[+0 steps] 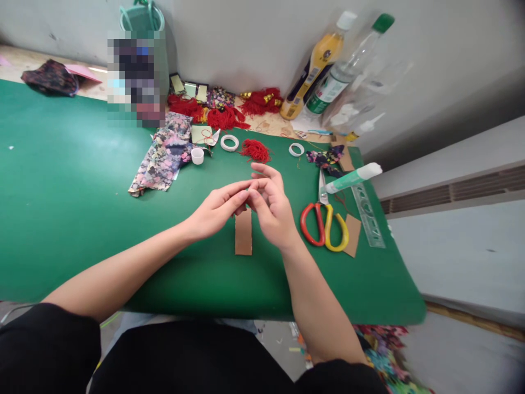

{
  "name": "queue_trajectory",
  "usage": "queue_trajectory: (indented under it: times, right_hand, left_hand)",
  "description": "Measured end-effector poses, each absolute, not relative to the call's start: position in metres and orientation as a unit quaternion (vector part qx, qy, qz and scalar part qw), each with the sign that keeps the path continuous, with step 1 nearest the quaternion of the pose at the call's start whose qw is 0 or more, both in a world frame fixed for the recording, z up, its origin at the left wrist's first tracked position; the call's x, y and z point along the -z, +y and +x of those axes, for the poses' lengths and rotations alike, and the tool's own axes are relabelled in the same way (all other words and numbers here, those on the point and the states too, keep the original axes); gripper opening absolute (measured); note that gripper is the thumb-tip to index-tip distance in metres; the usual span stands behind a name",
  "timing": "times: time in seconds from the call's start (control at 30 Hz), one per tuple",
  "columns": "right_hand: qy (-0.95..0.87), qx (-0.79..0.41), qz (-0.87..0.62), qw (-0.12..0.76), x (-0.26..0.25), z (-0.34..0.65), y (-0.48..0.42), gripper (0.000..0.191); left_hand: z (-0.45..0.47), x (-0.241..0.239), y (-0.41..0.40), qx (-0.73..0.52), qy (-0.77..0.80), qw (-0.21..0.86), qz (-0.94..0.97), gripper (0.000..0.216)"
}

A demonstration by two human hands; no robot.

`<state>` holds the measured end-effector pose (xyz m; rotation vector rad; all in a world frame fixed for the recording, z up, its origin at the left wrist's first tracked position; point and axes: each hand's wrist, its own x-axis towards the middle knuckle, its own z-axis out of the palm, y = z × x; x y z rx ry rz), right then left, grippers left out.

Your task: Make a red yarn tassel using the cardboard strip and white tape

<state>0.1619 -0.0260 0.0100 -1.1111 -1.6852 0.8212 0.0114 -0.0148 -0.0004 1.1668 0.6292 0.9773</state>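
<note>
My left hand (pixel 215 209) and my right hand (pixel 268 205) meet fingertip to fingertip above the green mat (pixel 82 219). Both pinch something small between them that I cannot make out. A brown cardboard strip (pixel 243 234) lies on the mat directly under the hands, its top end hidden by my fingers. A loose bundle of red thread (pixel 255 149) lies just beyond my right hand.
Red and yellow scissors (pixel 324 219), a glue tube (pixel 353 178), a clear ruler (pixel 369 214) and a cardboard scrap (pixel 351 234) lie to the right. Floral fabric (pixel 164 156), a small white cup (pixel 197 155), tape rings (pixel 229 143), red tassels (pixel 223 116) and bottles (pixel 324 65) sit behind.
</note>
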Motion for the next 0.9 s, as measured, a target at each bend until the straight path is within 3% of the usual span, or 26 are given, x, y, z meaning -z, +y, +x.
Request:
queue_trajectory:
  times: [0.4,0.9]
  right_hand:
    - [-0.623,-0.412,-0.442,0.497,-0.009,0.162,-0.024,0.034]
    - [-0.568,-0.497,-0.421,0.502,0.000,0.160,-0.022,0.032]
  left_hand:
    - [0.011,-0.004,-0.014,-0.408,0.293,0.674,0.542,0.043]
    - [0.012,-0.008,-0.015,-0.365,0.246,0.794,0.418,0.041]
